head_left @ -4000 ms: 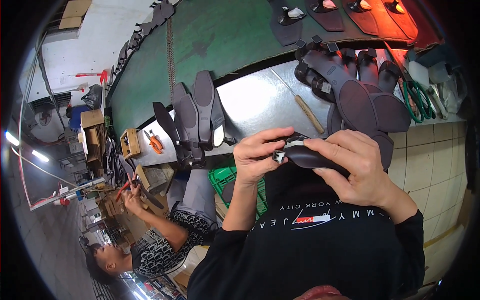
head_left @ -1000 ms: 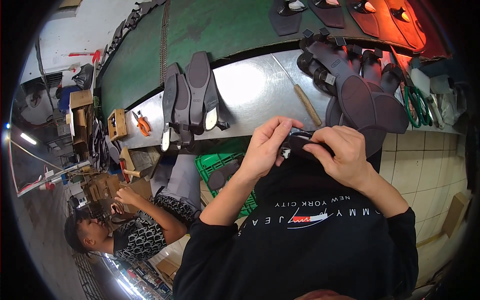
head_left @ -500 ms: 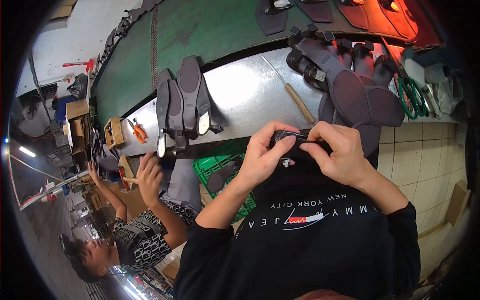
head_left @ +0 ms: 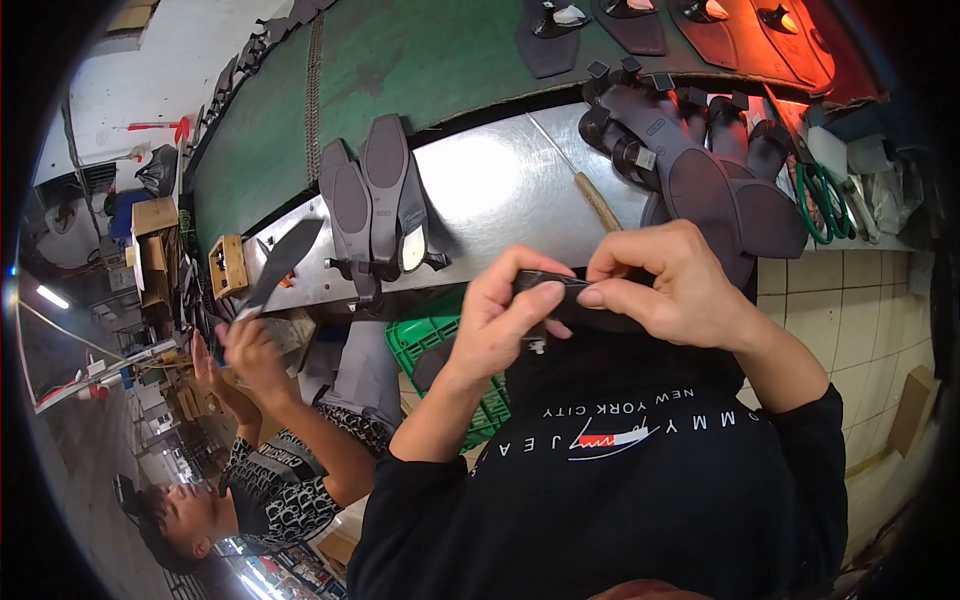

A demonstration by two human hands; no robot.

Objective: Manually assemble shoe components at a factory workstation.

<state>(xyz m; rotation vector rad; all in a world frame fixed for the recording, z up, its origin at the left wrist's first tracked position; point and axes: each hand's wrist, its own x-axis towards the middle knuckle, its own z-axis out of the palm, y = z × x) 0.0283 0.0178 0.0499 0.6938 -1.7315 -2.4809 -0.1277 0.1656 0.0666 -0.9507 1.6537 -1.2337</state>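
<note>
Both my hands pinch a dark shoe part [head_left: 606,320] held close against my black shirt, its exact shape largely covered by my fingers. My left hand [head_left: 500,325] grips its left end, thumb on top, with a small whitish bit showing just below the fingers. My right hand [head_left: 665,285] presses thumb and fingertips along its upper edge, close to my left thumb. Beyond my right hand lies a heap of dark heeled soles [head_left: 700,190] on the metal ledge. A wooden-handled tool [head_left: 597,203] with a thin shaft rests there too.
A green conveyor belt [head_left: 430,60] carries several shoe parts at the far right. More heeled soles [head_left: 385,160] lie on the metal ledge [head_left: 480,170]. Green-handled scissors [head_left: 822,200] sit right. A green crate [head_left: 410,335] stands below. A co-worker [head_left: 290,440] at left lifts a dark sole [head_left: 285,260].
My hands have shifted slightly left with the shoe part, fingertips closer together. The co-worker has picked up a dark sole from the left group and moved it left.
</note>
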